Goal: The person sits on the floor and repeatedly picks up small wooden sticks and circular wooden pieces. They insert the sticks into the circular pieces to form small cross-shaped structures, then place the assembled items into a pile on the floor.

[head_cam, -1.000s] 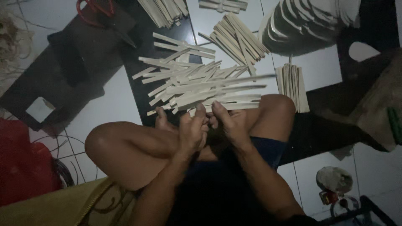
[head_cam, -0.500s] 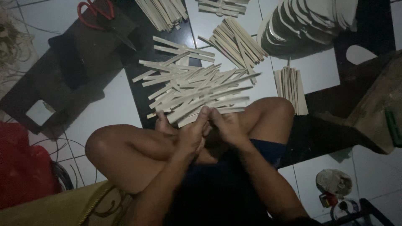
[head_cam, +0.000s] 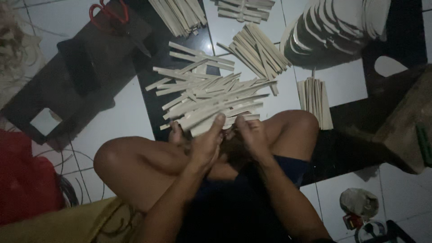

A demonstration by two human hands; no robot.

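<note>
Person seated cross-legged on tiled floor (head_cam: 121,121), knees spread, forearms converging at centre frame.

Left hand (head_cam: 204,146): back toward camera, fingers curled, fingertips reaching up onto the near ends of a loose pile of pale wooden strips (head_cam: 211,96). Appears to pinch a strip end against the right hand; exact grasp hard to make out in the dim light.

Right hand (head_cam: 252,137): fingers bent, closed against the left, knuckles up, touching the same strip ends. Hands pressed close together just above the crossed shins.

Strip pile lies on the floor, centre frame, just beyond the knees, fanned leftward and rightward.

Other stock: stack of curved pale pieces (head_cam: 333,27), upper right, partly cut off by the top edge. Bundle of strips (head_cam: 261,49) upper centre; another bundle (head_cam: 180,15) at the top edge, cropped. Small neat stack (head_cam: 315,101) by the right knee.

Dark flat board (head_cam: 67,85), upper left, with red-handled scissors (head_cam: 110,13) on it.

Red bag (head_cam: 24,180), lower left, cut off. Small crumpled package (head_cam: 357,202), lower right, pale with a red patch; details unreadable.
</note>
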